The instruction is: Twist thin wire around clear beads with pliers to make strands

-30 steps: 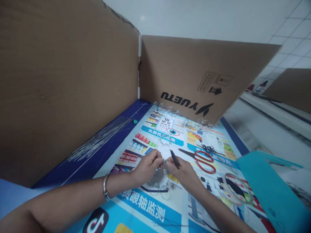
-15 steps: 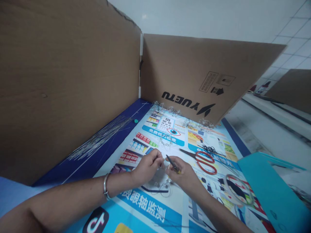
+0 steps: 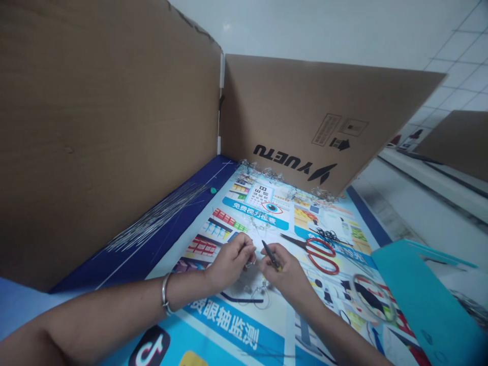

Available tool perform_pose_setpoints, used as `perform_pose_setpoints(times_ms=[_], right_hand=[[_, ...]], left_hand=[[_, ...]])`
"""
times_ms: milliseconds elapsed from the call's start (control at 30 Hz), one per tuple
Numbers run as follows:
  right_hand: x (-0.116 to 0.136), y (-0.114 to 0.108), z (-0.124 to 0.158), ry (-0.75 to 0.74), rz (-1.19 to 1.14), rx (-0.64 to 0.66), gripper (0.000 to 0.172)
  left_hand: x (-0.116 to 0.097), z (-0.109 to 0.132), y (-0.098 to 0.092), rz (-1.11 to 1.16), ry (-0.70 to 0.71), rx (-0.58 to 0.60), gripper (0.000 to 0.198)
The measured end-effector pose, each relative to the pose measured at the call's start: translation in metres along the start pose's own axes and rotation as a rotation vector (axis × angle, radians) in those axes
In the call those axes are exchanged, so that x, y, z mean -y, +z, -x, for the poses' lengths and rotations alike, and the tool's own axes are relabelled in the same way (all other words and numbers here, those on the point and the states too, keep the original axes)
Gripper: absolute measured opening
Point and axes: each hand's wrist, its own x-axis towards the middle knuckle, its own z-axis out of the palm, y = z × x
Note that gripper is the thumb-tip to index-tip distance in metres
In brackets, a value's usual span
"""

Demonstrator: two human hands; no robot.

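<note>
My left hand [image 3: 231, 262] is pinched shut on a small clear bead-and-wire piece [image 3: 249, 264] over the printed poster [image 3: 236, 325]. A silver bangle [image 3: 164, 294] circles that wrist. My right hand [image 3: 287, 272] is closed around small dark pliers [image 3: 270, 253], whose tip points up and left, close to the left fingertips. Between and below the hands lie clear beads on thin wire loops [image 3: 258, 292].
Red-handled scissors [image 3: 318, 252] lie right of the hands. A bundle of thin metal wires [image 3: 160, 216] lies along the left cardboard wall [image 3: 95, 127]. A second cardboard panel [image 3: 305, 117] stands behind. A teal folder [image 3: 419, 290] and a clear ring [image 3: 371, 297] sit at the right.
The pliers tip has shifted slightly left toward the left fingers; both hands stay close together over the poster.
</note>
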Motion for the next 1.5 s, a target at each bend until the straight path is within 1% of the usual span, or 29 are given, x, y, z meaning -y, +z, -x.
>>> perform_pose_setpoints(times_ms=[67,200,267,367,467,600,700,800,967,1167,1300,1400,1500], right_hand=[[0.0,0.0,0.0,-0.014,0.02,-0.006,0.015],[0.003,-0.002,0.001,-0.033,0.084,0.003,0.025],[0.004,-0.003,0.003,-0.042,0.121,-0.005,0.03],[0.003,-0.006,0.004,-0.046,0.151,-0.019,0.036],[0.0,-0.007,0.003,-0.037,0.149,-0.015,0.039],[-0.002,-0.008,0.003,-0.034,0.158,-0.014,0.04],[-0.003,-0.008,0.003,-0.038,0.174,-0.015,0.041],[-0.004,-0.01,0.003,-0.073,0.195,-0.022,0.041],[-0.005,-0.012,0.003,-0.105,0.273,-0.022,0.04],[-0.005,-0.011,0.004,-0.124,0.287,-0.025,0.044],[-0.006,-0.009,0.004,-0.144,0.331,-0.023,0.045],[-0.004,-0.01,0.005,-0.139,0.347,0.006,0.046],[0.001,-0.018,0.006,-0.146,0.396,0.065,0.042]], left_hand=[[-0.001,0.0,0.0,0.015,0.002,0.002,0.019],[-0.003,0.0,-0.001,0.077,-0.002,0.039,0.019],[-0.005,-0.001,-0.001,0.147,-0.028,0.067,0.02],[-0.005,-0.003,-0.002,0.232,-0.103,0.102,0.022],[-0.003,-0.005,-0.004,0.252,-0.164,0.13,0.025],[0.0,-0.006,-0.006,0.242,-0.186,0.146,0.027],[0.001,-0.006,-0.007,0.255,-0.187,0.145,0.027],[0.001,-0.007,-0.007,0.296,-0.175,0.134,0.027],[0.0,-0.007,-0.007,0.319,-0.141,0.119,0.028],[0.006,-0.008,-0.007,0.292,-0.144,0.15,0.027],[0.005,-0.008,-0.007,0.283,-0.133,0.173,0.028],[0.001,-0.008,-0.008,0.267,-0.118,0.174,0.028],[-0.004,-0.009,-0.009,0.248,-0.108,0.176,0.025]])
